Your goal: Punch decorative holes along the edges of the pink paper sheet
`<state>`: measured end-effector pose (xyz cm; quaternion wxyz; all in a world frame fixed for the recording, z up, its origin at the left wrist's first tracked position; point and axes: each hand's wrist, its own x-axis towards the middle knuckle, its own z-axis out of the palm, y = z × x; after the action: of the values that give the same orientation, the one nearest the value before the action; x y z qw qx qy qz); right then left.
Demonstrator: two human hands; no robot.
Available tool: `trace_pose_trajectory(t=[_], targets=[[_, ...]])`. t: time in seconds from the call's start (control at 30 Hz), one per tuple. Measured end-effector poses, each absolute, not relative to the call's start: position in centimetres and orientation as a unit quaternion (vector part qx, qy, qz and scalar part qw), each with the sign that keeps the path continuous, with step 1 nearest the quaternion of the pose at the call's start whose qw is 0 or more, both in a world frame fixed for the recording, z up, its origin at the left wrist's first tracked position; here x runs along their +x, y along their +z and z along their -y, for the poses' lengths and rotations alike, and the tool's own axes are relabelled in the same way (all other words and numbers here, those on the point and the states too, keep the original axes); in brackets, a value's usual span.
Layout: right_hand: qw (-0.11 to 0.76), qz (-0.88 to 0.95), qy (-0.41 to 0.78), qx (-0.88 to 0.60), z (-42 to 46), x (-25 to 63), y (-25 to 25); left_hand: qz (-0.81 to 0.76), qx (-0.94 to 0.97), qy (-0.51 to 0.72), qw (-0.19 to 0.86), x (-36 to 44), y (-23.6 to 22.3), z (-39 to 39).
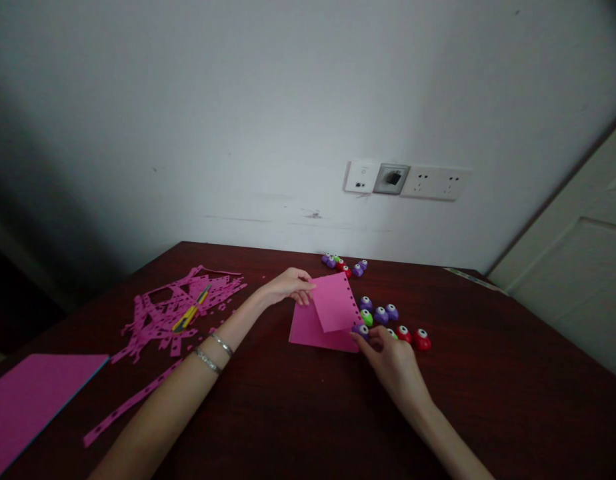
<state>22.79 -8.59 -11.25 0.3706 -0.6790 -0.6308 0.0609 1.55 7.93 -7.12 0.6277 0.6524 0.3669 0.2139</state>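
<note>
My left hand (291, 285) pinches the upper left of a pink sheet of paper (335, 300), which is raised at a tilt. A row of small dark punched holes runs down that sheet's right edge. Beneath it lies more pink paper (308, 331), partly covered. My right hand (391, 360) has its thumb and fingers closed on a purple craft punch (361, 330) at the sheet's lower right corner. Close to this hand are a green punch (367, 318), several purple punches (381, 315) and red punches (421, 339). Another green one is partly hidden by my fingers.
Pink paper scraps (158, 313) are heaped at the left with a yellow utility knife (192, 309) on top. A punched strip (128, 405) and a pink stack (33, 393) lie nearer. More punches (358, 269) stand by the wall, below sockets (433, 183).
</note>
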Motion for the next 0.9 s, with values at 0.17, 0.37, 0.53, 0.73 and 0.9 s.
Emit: trace_pose_trajectory(t=[0.17,0.37,0.53,0.73,0.9], targets=[[0.358,0.641,0.054,-0.677,8.8,22.6,-10.9,-0.363,0.661,0.213,0.622,1.6,-6.8,-7.6],[0.326,0.661,0.033,-0.675,9.1,22.0,-11.3,-0.367,0.668,0.202,0.615,1.6,-7.0,-7.6],[0.302,0.686,-0.004,-0.662,9.2,21.6,-11.8,-0.362,0.677,0.175,0.617,1.8,-7.5,-7.6],[0.278,0.695,0.022,-0.663,9.4,20.8,-11.6,-0.363,0.678,0.159,0.618,2.1,-7.8,-7.6],[0.245,0.698,0.029,-0.673,9.3,20.0,-11.4,-0.372,0.702,0.150,0.588,2.1,-8.6,-7.6]])
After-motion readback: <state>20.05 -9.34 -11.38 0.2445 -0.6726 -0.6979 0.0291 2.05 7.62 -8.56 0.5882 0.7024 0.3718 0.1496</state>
